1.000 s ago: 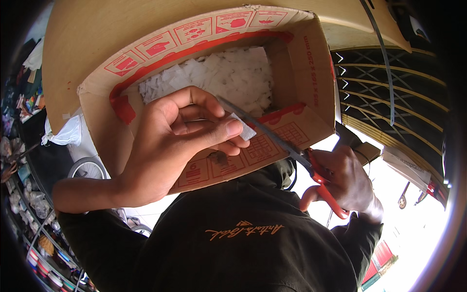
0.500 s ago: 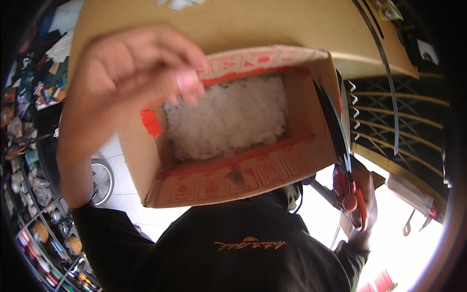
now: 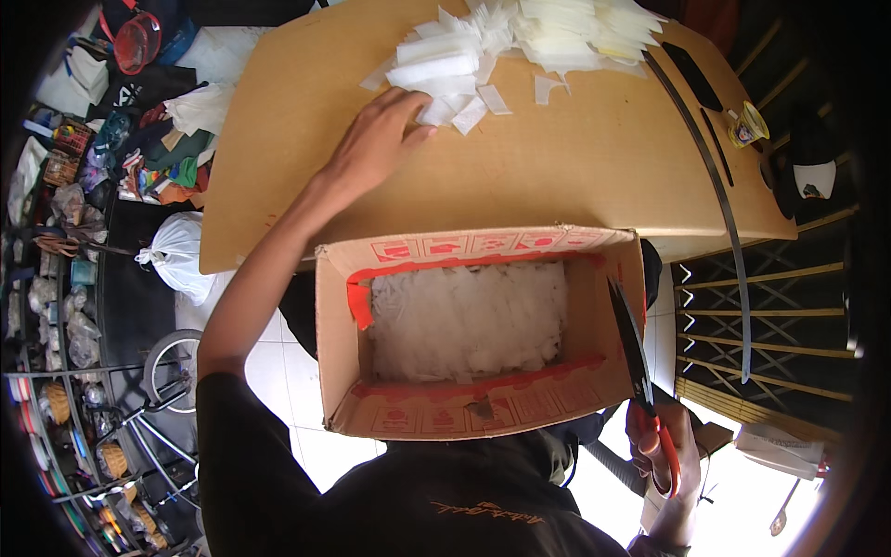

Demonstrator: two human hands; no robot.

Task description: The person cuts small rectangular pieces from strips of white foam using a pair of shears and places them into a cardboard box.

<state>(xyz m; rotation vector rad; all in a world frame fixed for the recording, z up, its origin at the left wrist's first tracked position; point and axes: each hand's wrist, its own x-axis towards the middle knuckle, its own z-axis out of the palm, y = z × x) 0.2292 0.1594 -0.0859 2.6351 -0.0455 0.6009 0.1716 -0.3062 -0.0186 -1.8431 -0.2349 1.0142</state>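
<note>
My left hand [image 3: 376,144] is over the table, its thumb and fingers apart at the near edge of a pile of thin white strips [image 3: 436,60]. The fingertips meet or nearly touch the closest strips; I cannot see any held between them. My right hand [image 3: 664,446] grips scissors [image 3: 664,446] by their red-orange handles, the dark blades pointing up along the right side of a cardboard box [image 3: 339,371]. The open box is in front of my body, with red tape along its inner edges. Many small white pieces [image 3: 469,320] cover its bottom.
The brown table [image 3: 520,176] has a long dark strip [image 3: 719,176] and a yellow cup [image 3: 747,125] on its right. A tied white bag [image 3: 181,255] and a bicycle wheel [image 3: 172,371] are at left, near crowded shelves [image 3: 56,334]. A folding lattice gate [image 3: 766,316] stands right.
My left hand has gone from above the box to the white strips on the table. The view has shifted, showing more of the table. My right hand still holds the scissors.
</note>
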